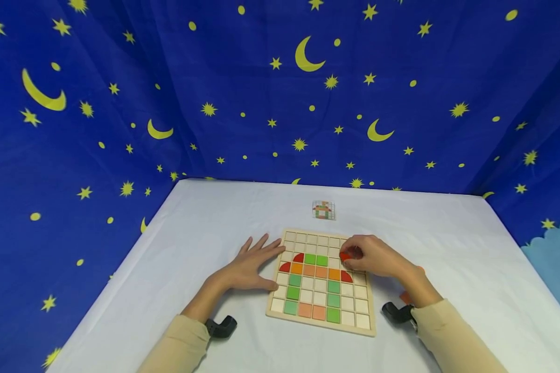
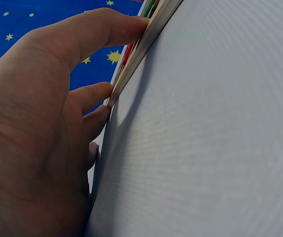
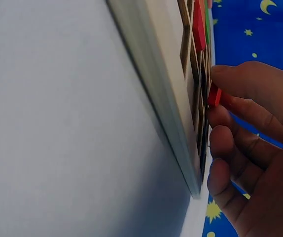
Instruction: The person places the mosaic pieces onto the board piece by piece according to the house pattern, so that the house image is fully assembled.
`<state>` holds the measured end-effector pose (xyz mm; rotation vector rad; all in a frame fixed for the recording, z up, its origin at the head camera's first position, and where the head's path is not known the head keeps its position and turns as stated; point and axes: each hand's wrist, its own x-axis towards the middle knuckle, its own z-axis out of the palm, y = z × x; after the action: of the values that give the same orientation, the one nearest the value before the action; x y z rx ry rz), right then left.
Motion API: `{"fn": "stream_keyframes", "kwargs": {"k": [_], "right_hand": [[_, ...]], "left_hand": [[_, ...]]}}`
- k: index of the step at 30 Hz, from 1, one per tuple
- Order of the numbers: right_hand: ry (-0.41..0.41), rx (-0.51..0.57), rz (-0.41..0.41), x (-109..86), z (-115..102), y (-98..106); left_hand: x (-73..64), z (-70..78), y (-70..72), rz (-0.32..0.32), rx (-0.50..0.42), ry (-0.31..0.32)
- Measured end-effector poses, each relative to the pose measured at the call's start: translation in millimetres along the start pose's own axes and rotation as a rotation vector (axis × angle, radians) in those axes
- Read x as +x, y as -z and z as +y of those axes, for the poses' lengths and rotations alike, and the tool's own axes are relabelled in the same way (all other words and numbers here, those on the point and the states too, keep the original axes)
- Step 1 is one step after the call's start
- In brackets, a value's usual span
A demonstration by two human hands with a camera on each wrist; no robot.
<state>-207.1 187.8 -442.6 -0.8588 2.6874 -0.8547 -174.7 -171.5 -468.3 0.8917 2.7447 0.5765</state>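
A wooden grid board (image 1: 321, 325) lies on the table, with green, orange, salmon and red tiles set in several of its squares. My left hand (image 1: 252, 264) is spread along the board's left side, its fingertips and thumb touching the edge. In the left wrist view the fingers of that hand (image 2: 38, 89) meet the board's rim (image 2: 131, 61). Over the board's right side, my right hand (image 1: 375, 255) pinches a red tile (image 1: 345, 256). The right wrist view shows this red tile (image 3: 214, 95) between thumb and fingers, close to the grid; whether it touches is unclear.
A small picture card (image 1: 324, 210) with a coloured grid pattern lies beyond the board. An orange-red piece (image 1: 405, 297) shows partly beneath the right forearm. Black wrist devices (image 1: 221, 327) sit near both cuffs. A blue star-and-moon cloth (image 1: 280, 93) hangs behind the white table (image 1: 214, 217).
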Motion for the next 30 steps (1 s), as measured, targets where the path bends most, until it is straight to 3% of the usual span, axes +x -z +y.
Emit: {"fn": "stream_keyframes", "kwargs": {"k": [10, 23, 30], "right_hand": [[0.026, -0.049, -0.030, 9.5, -11, -6], [0.073, -0.052, -0.055, 7.4, -24, -10], [0.106, -0.150, -0.038, 6.6, -28, -9]], "left_hand": [[-0.3, -0.3, 0.3, 0.005, 0.012, -0.009], [-0.1, -0.3, -0.8, 0.007, 0.011, -0.008], [0.2, -0.7, -0.8, 0.011, 0.007, -0.011]]}}
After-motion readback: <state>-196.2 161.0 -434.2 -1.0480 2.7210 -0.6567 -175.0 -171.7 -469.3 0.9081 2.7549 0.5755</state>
